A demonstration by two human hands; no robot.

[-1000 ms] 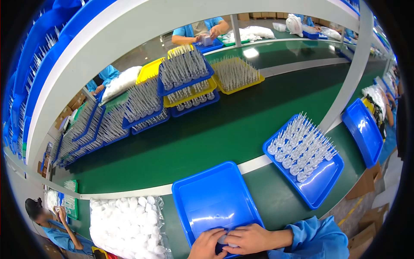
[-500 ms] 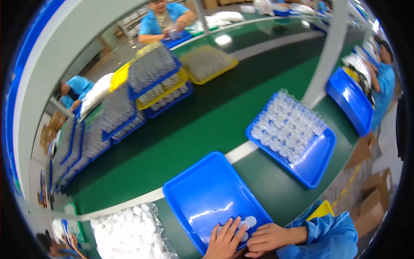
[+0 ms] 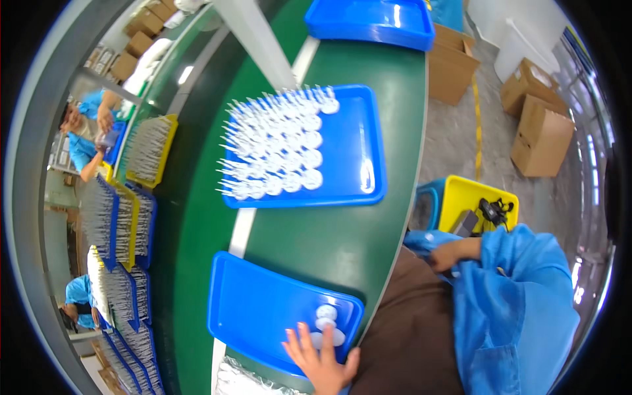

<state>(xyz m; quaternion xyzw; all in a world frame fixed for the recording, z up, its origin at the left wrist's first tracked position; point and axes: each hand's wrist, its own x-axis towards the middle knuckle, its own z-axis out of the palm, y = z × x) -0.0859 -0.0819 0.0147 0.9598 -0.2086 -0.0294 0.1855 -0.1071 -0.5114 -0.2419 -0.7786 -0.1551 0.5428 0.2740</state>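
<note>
My left hand (image 3: 319,361) is spread over the near corner of a blue tray (image 3: 263,303), its fingers apart. Beside its fingertips lie a few small white round discs (image 3: 326,313); the hand partly covers them. My right hand (image 3: 446,257) is down at my side against my blue jacket (image 3: 520,303), in the folds of its cloth. Its fingers are mostly hidden, so I cannot make out what they hold. Farther along the bench, a second blue tray (image 3: 370,145) carries rows of white round-based pieces with thin upright stems (image 3: 280,145).
A clear bag of white pieces (image 3: 247,380) lies beside the near tray. Stacked blue trays (image 3: 368,23) sit at the bench's far end. A yellow bin (image 3: 484,191) and cardboard boxes (image 3: 543,135) stand on the right. Filled trays (image 3: 102,217) and two people at work are across the belt.
My view has swung to the right. My right hand has left the near tray and gone to my jacket at my side. My left hand stays at the discs with fingers spread.
</note>
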